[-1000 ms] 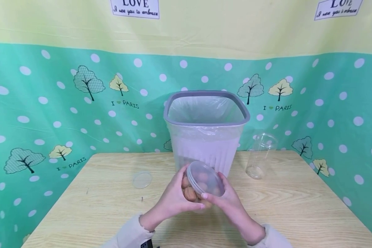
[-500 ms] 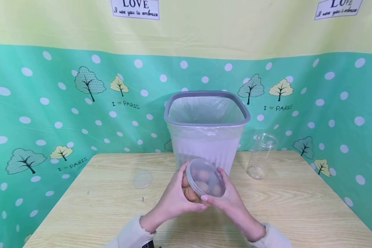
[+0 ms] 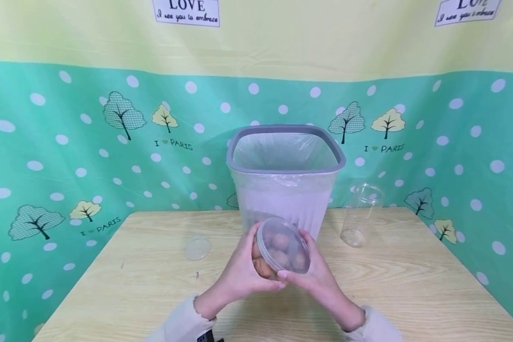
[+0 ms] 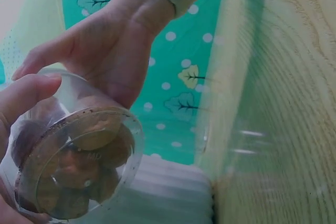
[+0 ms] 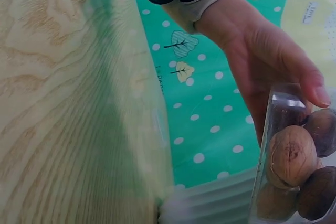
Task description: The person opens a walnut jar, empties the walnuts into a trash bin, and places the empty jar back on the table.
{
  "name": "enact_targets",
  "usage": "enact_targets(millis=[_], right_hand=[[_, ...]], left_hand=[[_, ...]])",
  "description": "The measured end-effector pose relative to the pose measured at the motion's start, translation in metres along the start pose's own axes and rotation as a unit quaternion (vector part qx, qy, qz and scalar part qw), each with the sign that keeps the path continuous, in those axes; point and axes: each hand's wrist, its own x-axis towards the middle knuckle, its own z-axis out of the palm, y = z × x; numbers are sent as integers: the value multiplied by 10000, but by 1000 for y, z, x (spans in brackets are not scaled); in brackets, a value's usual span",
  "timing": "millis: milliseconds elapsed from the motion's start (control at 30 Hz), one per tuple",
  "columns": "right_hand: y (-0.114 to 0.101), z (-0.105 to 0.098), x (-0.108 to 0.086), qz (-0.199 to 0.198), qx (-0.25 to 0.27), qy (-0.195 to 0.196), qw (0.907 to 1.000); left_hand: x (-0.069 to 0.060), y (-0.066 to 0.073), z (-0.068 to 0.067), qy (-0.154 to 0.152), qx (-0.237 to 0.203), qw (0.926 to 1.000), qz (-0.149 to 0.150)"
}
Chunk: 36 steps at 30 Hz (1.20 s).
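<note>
Both hands hold a short clear jar (image 4: 79, 182) of walnuts (image 5: 291, 157), tilted above the table in front of the bin. A translucent lid (image 3: 287, 241) covers its mouth and faces up toward the head camera. From the left side my left hand (image 3: 241, 270) grips the jar wall, thumb along the lower front. My right hand (image 3: 318, 273) grips the opposite side, its thumb at the lid's lower edge. Several walnuts show through the wall and lid. The far-side fingers are largely hidden behind the jar in the head view.
Behind the jar stands a pale bin (image 3: 284, 197) with a grey rim and clear liner. An uncovered tall clear jar (image 3: 359, 213) stands to its right. A translucent round lid (image 3: 198, 248) lies left on the wooden table (image 3: 393, 294), near a small dark scrap (image 3: 197, 274).
The jar has risen very slightly, and its lid faces a little more toward the head camera. Both hands keep their hold; the other things stay put.
</note>
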Motion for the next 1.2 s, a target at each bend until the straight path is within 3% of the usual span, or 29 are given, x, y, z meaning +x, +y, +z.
enact_targets(millis=[233,467,833,1200], right_hand=[[1,-1,2,-207,-268,-62,9994],[4,-9,10,-565,-90,-417,9975],[17,-19,17,-1446,127,-905,9853],[23,-18,18,-1684,352,-1044,9795]], left_hand=[[1,-3,0,-34,41,10000,13],[4,-2,-1,48,134,9999,62],[8,-1,-10,-584,-398,9969,334],[13,5,-21,-1141,-568,9918,112]])
